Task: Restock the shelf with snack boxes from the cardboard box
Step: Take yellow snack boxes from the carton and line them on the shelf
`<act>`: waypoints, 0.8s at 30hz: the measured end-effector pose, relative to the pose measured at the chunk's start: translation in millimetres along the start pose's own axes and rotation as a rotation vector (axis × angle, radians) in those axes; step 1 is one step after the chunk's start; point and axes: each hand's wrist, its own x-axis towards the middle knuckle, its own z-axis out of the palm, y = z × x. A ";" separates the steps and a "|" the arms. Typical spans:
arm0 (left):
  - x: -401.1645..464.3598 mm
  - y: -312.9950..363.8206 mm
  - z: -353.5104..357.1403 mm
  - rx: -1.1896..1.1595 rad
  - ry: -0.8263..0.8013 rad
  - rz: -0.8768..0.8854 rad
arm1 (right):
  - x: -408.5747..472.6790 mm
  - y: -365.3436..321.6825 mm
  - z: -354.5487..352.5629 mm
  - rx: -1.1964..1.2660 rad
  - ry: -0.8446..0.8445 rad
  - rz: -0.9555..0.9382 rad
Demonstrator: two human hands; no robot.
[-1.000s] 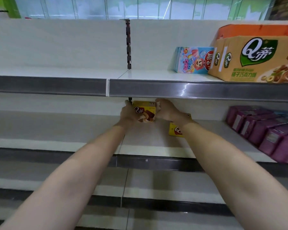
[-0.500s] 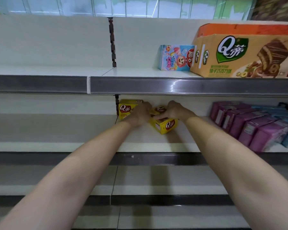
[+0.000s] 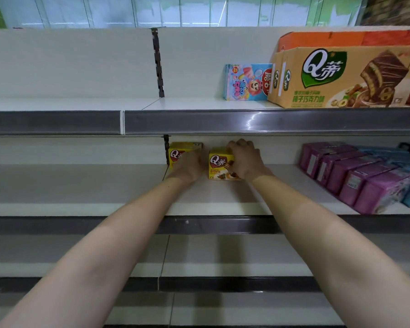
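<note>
Two small yellow snack boxes (image 3: 218, 163) stand at the shelf's (image 3: 223, 209) back edge; purple boxes (image 3: 355, 171), at least five, line its right end; one pink-and-blue box (image 3: 246, 82) sits above.

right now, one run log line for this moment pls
stage: placing | left hand: on left yellow box | right hand: gripping right yellow box | boxes: upright, apart, middle shelf

Both arms outstretched, left hand (image 3: 187, 165) and right hand (image 3: 245, 159) curled

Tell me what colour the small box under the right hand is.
Yellow, with a red and white Q logo; the snack box shows in the head view, held by the right hand.
</note>
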 end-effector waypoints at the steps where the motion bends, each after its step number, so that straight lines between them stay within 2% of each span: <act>1: 0.2 -5.3 1.2 0.037 0.010 -0.026 | -0.7 -4.0 2.4 -0.076 0.032 0.011; 3: 1.2 -14.7 1.8 0.093 0.011 -0.054 | 0.9 -8.7 8.3 -0.155 0.053 0.016; 10: 11.9 -29.9 1.7 0.164 -0.058 -0.048 | 18.4 -16.3 20.4 -0.082 0.080 0.034; 15: 23.8 -35.4 9.2 0.163 -0.098 -0.021 | 29.3 -25.8 30.2 -0.065 0.125 0.145; 19: 31.0 -37.6 12.8 0.204 -0.129 -0.006 | 32.2 -26.1 35.5 -0.031 0.094 0.112; 24: 31.7 -38.6 9.2 0.186 -0.145 0.011 | 31.1 -23.4 33.6 -0.011 0.133 0.088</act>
